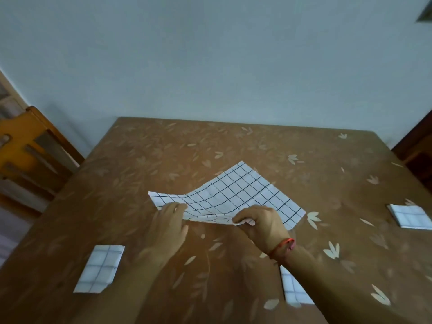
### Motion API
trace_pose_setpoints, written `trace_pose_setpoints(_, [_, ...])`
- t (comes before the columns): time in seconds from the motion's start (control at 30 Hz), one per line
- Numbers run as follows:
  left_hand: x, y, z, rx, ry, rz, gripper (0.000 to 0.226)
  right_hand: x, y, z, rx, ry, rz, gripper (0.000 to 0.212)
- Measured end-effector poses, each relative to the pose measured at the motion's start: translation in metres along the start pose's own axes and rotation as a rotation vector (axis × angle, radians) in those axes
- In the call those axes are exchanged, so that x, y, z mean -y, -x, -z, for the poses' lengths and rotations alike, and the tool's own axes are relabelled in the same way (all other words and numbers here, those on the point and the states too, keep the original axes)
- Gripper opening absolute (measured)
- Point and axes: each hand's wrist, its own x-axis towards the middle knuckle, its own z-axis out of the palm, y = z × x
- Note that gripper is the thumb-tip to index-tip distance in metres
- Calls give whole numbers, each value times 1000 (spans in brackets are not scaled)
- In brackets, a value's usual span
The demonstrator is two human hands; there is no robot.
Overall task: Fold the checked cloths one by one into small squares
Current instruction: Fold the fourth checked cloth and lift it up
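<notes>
The open checked cloth (236,195) lay mid-way across the leaf-patterned table (163,148), set cornerwise. Its long axis ran left to right and its far corner pointed at the wall. It spread away from both hands. The right hand (259,222) pinched its lifted near edge; the left hand (169,222) covered the left corner (pinching or merely pressing, I could not tell).

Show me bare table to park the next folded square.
Bare: the far strip of table between wall and open cloth; the patch between that cloth and the right folded square. Crowded: around left hand, right hand and near square.
</notes>
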Motion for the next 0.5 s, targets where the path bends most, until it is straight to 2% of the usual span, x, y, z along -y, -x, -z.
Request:
trace_pose_setpoints(0.07, [14,1,2,30,-41,70,45,-1,16,8,18,6,-49,25])
trace_pose_setpoints(0.2, [23,9,14,5,-27,66,11,-3,38,21,88,66,-228,35])
trace_pose_setpoints(0.27, [24,18,23,-21,-44,14,9,-1,46,27,113,119,-283,34])
trace_pose_setpoints(0.4, [20,41,48,-50,-49,-34,13,7,64,31,90,151,-345,52])
trace_pose_setpoints(0.5, [22,65,62,-42,15,0,10,16,76,27,97,144,-381,44])
